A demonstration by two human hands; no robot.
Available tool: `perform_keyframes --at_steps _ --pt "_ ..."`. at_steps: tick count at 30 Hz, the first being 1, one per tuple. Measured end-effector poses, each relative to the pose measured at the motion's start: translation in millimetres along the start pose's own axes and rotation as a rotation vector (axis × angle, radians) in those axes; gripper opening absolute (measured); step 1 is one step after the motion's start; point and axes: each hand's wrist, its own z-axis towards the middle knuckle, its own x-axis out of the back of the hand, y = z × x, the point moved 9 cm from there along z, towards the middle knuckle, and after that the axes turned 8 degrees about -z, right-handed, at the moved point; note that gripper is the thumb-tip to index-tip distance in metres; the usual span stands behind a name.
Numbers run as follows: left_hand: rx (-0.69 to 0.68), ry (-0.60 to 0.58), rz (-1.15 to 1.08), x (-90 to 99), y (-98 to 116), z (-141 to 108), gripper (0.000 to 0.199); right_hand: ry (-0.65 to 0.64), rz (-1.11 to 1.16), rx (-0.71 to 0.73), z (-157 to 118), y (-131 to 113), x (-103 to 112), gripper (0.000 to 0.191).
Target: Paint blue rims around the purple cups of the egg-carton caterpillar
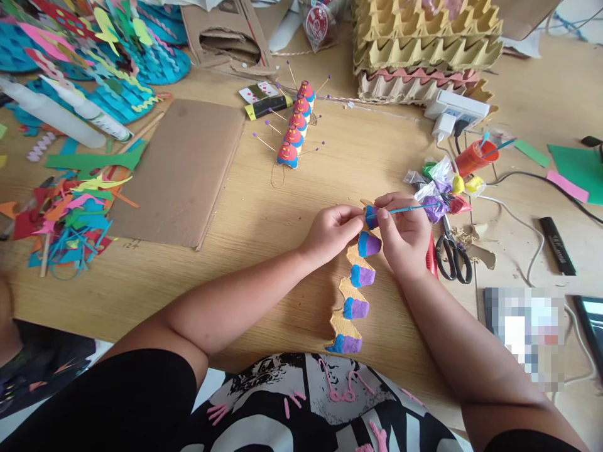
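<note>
An egg-carton strip point(369, 243) stretches down the table toward me, its cups covered in blue and purple and the bare parts yellowish. At its far end, my left hand point(335, 231) is closed with thumb and fingers pinching the edge of the last cup. My right hand point(406, 235) is closed on a thin blue stick point(411, 208), whose left tip reaches the purple side of that same cup. Farther off stands a finished-looking egg-carton caterpillar point(296, 129) with red smiling faces, blue bases and purple-tipped sticks.
Scissors point(453, 254), wrapped clay lumps point(436, 207) and a red cup point(475, 157) lie to the right, near a power strip point(459, 108). Stacked egg trays point(426, 44) stand behind. On the left are cardboard point(181, 166), paper scraps point(75, 213) and glue bottles point(87, 110).
</note>
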Motion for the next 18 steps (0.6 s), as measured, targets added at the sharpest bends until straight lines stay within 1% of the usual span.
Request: perform_keyframes --at_steps 9,12,16,18 --pt "-0.038 0.015 0.034 -1.7 7 -3 0.017 0.013 -0.072 0.088 2 -13 0 0.012" --pt "-0.036 0.020 0.031 -0.6 6 -2 0.017 0.009 -0.035 0.047 1 -8 0 0.012" --pt "-0.029 0.018 0.013 0.3 3 0 0.018 0.026 0.099 -0.046 0 5 1 0.013" --pt "-0.022 0.016 0.010 0.2 2 0 0.018 0.022 0.114 -0.053 -1 7 1 0.014"
